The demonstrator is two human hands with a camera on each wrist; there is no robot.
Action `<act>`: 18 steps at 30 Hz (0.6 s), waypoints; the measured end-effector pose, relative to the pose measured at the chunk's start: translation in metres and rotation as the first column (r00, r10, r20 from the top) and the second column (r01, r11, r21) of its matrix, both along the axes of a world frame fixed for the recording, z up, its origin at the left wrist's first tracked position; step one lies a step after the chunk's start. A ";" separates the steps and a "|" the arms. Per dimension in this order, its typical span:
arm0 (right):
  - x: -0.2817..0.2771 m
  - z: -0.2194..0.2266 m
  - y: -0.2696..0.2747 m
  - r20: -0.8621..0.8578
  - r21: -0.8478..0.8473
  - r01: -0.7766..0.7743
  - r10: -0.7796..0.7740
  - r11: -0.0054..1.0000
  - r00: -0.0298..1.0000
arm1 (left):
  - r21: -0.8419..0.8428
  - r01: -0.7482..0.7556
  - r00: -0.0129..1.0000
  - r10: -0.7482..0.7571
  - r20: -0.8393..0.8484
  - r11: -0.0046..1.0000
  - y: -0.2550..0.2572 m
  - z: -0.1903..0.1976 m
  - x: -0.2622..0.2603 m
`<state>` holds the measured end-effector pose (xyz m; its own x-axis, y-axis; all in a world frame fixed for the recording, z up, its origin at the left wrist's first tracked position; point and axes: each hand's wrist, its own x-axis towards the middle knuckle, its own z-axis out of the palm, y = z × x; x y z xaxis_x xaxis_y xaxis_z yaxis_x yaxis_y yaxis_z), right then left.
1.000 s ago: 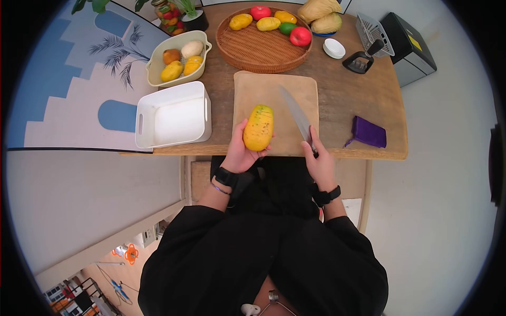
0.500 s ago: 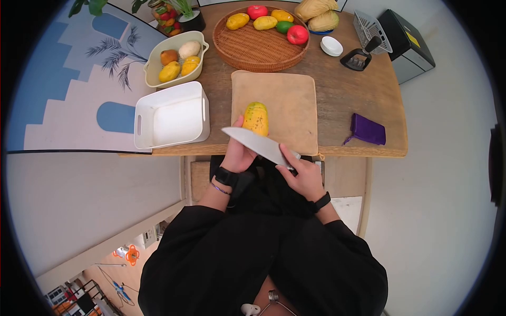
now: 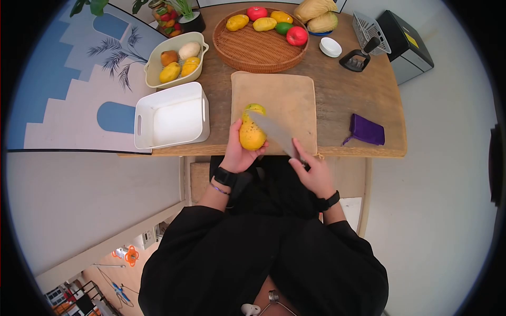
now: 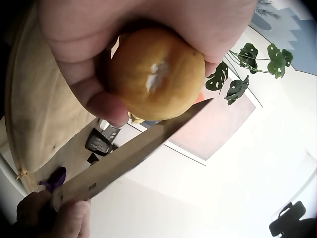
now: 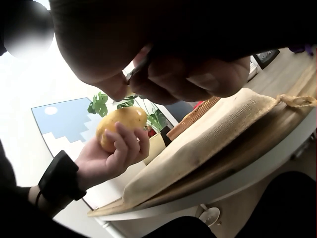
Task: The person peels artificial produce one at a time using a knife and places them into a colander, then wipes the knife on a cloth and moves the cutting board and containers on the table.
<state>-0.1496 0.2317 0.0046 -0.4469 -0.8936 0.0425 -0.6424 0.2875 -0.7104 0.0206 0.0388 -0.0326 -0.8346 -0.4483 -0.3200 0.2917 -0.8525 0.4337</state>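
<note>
Wooden tabletop (image 3: 348, 95) carries a tan mat (image 3: 279, 87) at the middle of its front edge; the yellow fruit (image 3: 253, 138) is held over the mat's near left corner. Curled fingers of the left hand (image 3: 241, 152) wrap the fruit, hiding part of its underside. Most of the knife's handle disappears inside the right hand (image 3: 315, 174), which grips it. The knife (image 3: 276, 131) is blurred, its tip covering part of the fruit's far end; whether blade and skin touch cannot be told. In the right wrist view the right hand is mostly in shadow.

Left of the mat stands a white bin (image 3: 171, 118); a woven tray (image 3: 253, 50) of fruit sits towards the tabletop's far edge, and a purple pouch (image 3: 367, 130) lies near the front right corner. Half a second earlier the blade crossed the fruit's near end; now it points farther forward, leaving that end exposed.
</note>
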 end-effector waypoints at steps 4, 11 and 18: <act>0.013 0.000 0.000 -0.053 -0.047 -0.155 0.152 0.987 0.987 | 0.085 -0.124 0.990 0.118 0.076 0.989 0.003 0.000 -0.007; 0.006 -0.020 -0.014 -0.093 -0.048 0.031 -0.036 0.998 0.995 | -0.045 -0.005 1.000 0.006 0.011 0.999 -0.003 0.003 0.007; -0.019 -0.016 -0.013 0.007 0.037 0.213 -0.213 0.976 0.977 | -0.051 -0.056 0.995 0.060 0.084 0.997 -0.003 0.011 0.003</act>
